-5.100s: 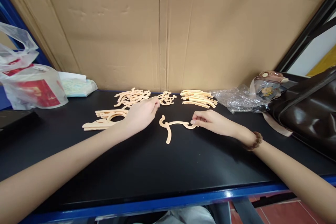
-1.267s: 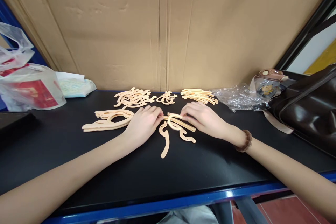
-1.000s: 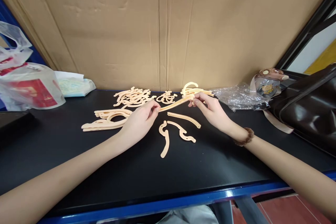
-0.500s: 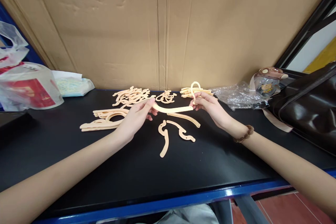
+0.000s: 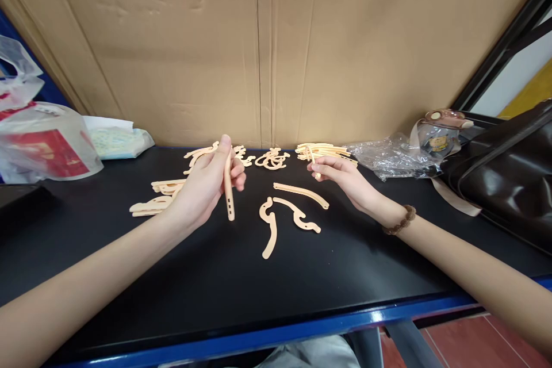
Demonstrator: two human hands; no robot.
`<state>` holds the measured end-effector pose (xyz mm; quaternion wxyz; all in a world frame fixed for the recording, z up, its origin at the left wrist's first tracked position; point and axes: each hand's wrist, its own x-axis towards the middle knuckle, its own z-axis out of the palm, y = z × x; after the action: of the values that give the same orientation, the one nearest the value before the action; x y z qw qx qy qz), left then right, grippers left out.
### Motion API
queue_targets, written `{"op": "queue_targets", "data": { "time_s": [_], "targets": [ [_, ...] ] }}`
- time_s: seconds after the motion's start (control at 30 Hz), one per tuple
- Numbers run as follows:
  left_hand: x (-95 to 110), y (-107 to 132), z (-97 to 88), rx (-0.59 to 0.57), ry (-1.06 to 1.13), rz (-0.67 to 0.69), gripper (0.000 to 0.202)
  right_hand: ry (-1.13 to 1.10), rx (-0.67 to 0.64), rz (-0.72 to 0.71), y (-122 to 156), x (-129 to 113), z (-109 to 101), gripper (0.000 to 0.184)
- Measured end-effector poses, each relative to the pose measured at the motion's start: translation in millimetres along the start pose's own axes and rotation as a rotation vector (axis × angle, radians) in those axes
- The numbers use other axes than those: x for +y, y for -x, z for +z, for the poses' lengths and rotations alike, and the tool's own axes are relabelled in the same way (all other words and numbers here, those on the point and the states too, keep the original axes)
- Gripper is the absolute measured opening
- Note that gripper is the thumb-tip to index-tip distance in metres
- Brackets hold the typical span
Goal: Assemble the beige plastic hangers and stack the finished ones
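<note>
My left hand [image 5: 202, 184] is closed on a light peach plastic hanger arm bar [image 5: 230, 201], held steeply with its slotted end pointing down. Between the thumb and fingers of my right hand [image 5: 345, 179] is a hanger hook [image 5: 313, 160], turned nearly edge-on. The two pieces are apart. On the black table between and below my hands lie a long curved bar [image 5: 301, 192], a wavy notched arm [image 5: 298, 216] and another notched arm [image 5: 271, 236]. Folded hanger pieces [image 5: 150, 207] are stacked by my left wrist, partly hidden by it.
Along the back are a pile of notched arms [image 5: 200, 151], a hook pile [image 5: 272, 160] and a bar pile [image 5: 334, 150], against cardboard [image 5: 181, 57]. Clear wrap [image 5: 383, 158], a bottle [image 5: 440, 135] and a black bag [image 5: 504, 178] stand right; a plastic bag [image 5: 47, 144] and soft pack [image 5: 121, 142] left.
My hands have moved apart, separating the bar from the hook. My left hand has shifted left and turned the bar from level to steep. The hook has rotated in my right hand.
</note>
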<state>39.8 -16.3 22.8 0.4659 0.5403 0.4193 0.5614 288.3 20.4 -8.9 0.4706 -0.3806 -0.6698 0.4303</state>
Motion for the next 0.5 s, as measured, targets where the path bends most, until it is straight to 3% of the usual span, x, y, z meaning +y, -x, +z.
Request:
{"op": "queue_targets", "data": {
  "time_s": [0.2,0.4,0.5],
  "targets": [
    [1.2,13.5,6.3,-0.196,-0.336,0.174,0.030,0.015,0.049,0.001,-0.2,0.2,-0.3,0.019],
    [-10.5,28.7,11.5,-0.541,-1.019,0.506,0.013,-0.087,0.013,0.040,1.8,-2.2,3.9,0.012],
    [-12.5,34.4,16.5,-0.640,-1.155,0.596,0.013,-0.091,-0.034,0.047,3.2,-4.3,4.9,0.009]
  ]
}}
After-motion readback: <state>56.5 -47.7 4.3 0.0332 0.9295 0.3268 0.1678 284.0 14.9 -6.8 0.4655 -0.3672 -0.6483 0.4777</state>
